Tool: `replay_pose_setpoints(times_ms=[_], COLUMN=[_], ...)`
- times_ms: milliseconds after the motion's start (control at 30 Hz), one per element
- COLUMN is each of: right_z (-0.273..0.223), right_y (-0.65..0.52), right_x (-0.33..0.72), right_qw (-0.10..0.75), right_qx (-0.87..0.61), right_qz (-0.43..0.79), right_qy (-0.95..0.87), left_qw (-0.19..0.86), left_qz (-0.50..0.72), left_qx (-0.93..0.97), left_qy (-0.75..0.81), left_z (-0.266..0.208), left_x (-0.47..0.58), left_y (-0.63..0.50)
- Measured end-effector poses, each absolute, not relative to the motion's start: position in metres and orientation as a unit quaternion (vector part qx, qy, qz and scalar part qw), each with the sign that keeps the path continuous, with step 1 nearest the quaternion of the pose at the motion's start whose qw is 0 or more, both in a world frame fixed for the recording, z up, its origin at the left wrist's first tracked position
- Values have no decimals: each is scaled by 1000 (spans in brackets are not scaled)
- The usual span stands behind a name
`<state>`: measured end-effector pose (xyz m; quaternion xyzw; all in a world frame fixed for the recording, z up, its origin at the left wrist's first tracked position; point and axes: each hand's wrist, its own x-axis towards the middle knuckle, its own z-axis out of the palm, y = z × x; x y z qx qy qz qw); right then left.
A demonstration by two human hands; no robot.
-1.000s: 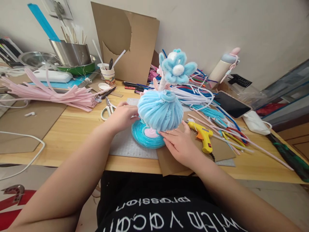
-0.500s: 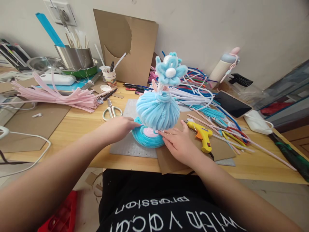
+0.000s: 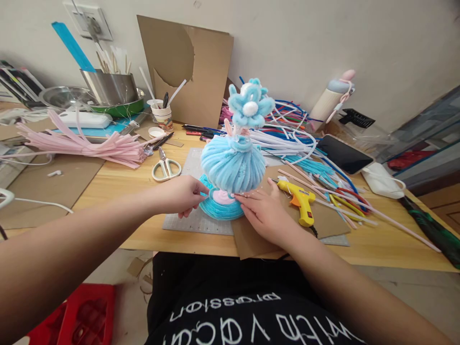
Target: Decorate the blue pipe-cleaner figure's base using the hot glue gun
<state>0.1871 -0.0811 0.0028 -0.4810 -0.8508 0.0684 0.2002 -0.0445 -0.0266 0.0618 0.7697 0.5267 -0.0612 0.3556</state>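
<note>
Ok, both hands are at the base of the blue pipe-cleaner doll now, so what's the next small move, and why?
Probably press the blue skirt down onto the turquoise base disc and keep it steady. The left hand pinches the disc's left rim, the right hand has its fingertips at the skirt's lower edge, and pink still shows in the gap between the two. The yellow glue gun lies set aside.

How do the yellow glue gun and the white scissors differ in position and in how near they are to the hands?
The yellow glue gun lies on brown cardboard, right of the blue doll, close to the right hand. The white scissors lie on the bare wooden table, left of the doll, beyond the left hand. The gun is yellow with a black cord; the scissors have pale handles. Neither is touched.
</note>
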Motion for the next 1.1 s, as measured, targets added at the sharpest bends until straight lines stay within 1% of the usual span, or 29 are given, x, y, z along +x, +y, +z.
replay_pose_setpoints(times_ms=[133, 200, 233, 300, 367, 467, 567, 667, 800, 1100], right_z=[3, 3, 3, 3, 3, 3, 3, 3, 4, 3], right_y=[-80, -80, -80, -80, -80, -80, -80, -80, -81, -81], right_x=[187, 188, 188, 189, 190, 190, 189, 188, 187, 187], right_qw=[192, 189, 189, 191, 192, 198, 201, 202, 199, 199], right_qx=[-484, -483, -482, -481, -481, -481, -479, -479, -486, -488], right_qz=[73, 72, 71, 72, 77, 77, 68, 65, 68, 71], right_qy=[-851, -852, -852, -853, -852, -851, -852, -852, -848, -847], left_qw=[439, 474, 476, 432, 328, 158, 79, 34, 5, 15], left_qz=[-46, -40, -44, -57, -57, 0, 73, 131, 185, 242], left_qx=[741, 753, 767, 803, 841, 897, 930, 941, 940, 923], left_qy=[507, 455, 428, 406, 426, 413, 350, 311, 285, 298], left_z=[57, 55, 54, 53, 49, 39, 27, 16, 6, -7], left_x=[-49, -54, -57, -61, -64, -67, -70, -72, -71, -66], left_y=[-22, -18, -16, -14, -14, -19, -24, -29, -37, -51])
